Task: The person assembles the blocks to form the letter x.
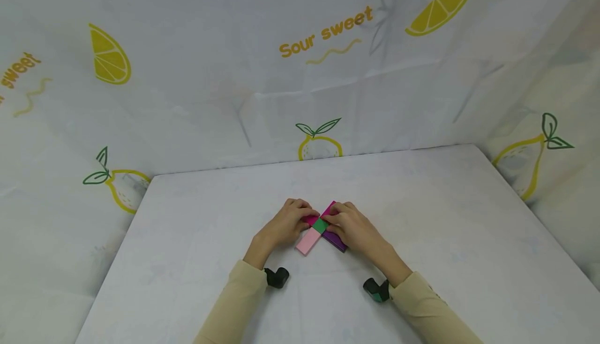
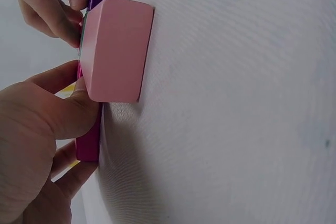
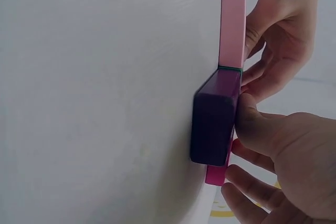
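Five-part layout aside, a small green block [image 1: 320, 225] forms the middle of a flat cross of coloured blocks. A pink block [image 1: 308, 241] extends from it toward the lower left, a purple block [image 1: 335, 242] toward the lower right. Two magenta blocks make the far arms. My left hand [image 1: 287, 221] pinches the far-left magenta block [image 2: 88, 142], thumb on its near side and fingertips around the far side. With thumb and fingers, my right hand [image 1: 353, 228] holds the far-right magenta block [image 3: 216, 176]. Its thumb sits close behind the purple block in the right wrist view.
The blocks lie on a white-covered table [image 1: 197, 219]. Behind it hangs a white cloth [image 1: 211, 120] printed with lemons and lettering. Each wrist wears a black camera, one at the left wrist [image 1: 277, 277] and one at the right [image 1: 376, 290].
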Available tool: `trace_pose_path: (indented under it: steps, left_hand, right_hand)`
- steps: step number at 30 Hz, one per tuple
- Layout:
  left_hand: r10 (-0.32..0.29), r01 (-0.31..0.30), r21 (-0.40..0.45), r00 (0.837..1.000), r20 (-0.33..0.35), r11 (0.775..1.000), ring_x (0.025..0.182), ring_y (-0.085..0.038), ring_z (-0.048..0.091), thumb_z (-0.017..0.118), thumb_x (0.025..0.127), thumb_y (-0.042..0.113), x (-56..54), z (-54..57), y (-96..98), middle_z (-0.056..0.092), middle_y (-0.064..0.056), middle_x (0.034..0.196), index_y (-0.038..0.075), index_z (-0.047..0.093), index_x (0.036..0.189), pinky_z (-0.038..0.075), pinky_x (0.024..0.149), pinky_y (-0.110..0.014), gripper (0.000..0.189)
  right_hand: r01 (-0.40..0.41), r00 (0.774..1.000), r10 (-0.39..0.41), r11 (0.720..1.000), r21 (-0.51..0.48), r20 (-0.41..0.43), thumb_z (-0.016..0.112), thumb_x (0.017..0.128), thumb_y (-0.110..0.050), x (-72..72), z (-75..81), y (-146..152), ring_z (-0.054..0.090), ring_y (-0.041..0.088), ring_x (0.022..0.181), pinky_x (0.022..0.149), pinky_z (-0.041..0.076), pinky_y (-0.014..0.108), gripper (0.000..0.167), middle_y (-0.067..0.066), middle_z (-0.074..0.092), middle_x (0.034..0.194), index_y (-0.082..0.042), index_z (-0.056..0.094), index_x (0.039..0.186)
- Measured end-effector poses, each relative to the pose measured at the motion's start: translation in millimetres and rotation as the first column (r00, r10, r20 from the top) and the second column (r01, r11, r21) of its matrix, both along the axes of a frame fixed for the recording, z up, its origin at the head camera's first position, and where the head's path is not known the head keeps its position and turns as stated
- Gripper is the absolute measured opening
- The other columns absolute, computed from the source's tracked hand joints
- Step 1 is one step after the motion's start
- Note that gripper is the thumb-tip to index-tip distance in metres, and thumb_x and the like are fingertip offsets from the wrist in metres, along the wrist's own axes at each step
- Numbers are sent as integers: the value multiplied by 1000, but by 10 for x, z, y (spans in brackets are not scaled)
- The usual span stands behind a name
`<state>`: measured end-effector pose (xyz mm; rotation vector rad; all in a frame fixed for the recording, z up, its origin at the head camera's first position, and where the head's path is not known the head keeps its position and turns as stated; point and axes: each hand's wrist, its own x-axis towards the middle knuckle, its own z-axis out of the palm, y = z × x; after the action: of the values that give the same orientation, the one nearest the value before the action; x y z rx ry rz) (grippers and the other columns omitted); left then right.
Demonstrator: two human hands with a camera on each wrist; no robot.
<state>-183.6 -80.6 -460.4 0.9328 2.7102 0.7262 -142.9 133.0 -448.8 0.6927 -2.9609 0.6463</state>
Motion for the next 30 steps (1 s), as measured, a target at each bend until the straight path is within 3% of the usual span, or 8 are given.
trace_pose_path:
  steps: [11, 19, 25, 30]
  left_hand:
    - [0, 0, -14, 1000, -6, 1000, 130, -30, 50, 65, 99, 11, 18, 18, -18, 62, -8, 131, 15, 69, 130, 45, 112, -46, 32]
    - [1, -2, -34, 1000, -9, 999, 140, -32, 46, 65, 100, 14, 18, 17, -29, 56, -8, 148, 18, 62, 140, 41, 117, -48, 41]
    - [52, -54, -55, 998, -30, 997, 146, -32, 41, 66, 99, 20, 52, 36, -79, 50, -8, 155, 24, 53, 149, 38, 118, -55, 52]
    - [141, -143, -7, 982, -124, 990, 144, -38, 44, 65, 100, 29, 109, 44, -137, 54, -13, 150, 19, 51, 150, 42, 110, -62, 53]
  right_hand:
    - [-30, 999, 31, 999, 16, -14, 77, 90, -10, -22, 40, -32, 55, 21, 100, 81, 56, 33, 24, 7, 68, 106, -6, 79, 113]
    - [-32, 999, 33, 999, 38, -32, 78, 89, -11, -42, 47, -28, 57, 24, 104, 86, 57, 36, 25, 8, 69, 107, -6, 79, 114]
    - [-7, 997, 10, 999, 47, -78, 80, 89, -21, -31, 69, 35, 60, 27, 110, 91, 58, 40, 28, 9, 71, 114, -9, 79, 114]
    - [35, 992, -31, 999, 32, -123, 76, 92, -32, -1, 77, 155, 60, 33, 122, 100, 55, 49, 34, 13, 69, 127, -13, 77, 120]
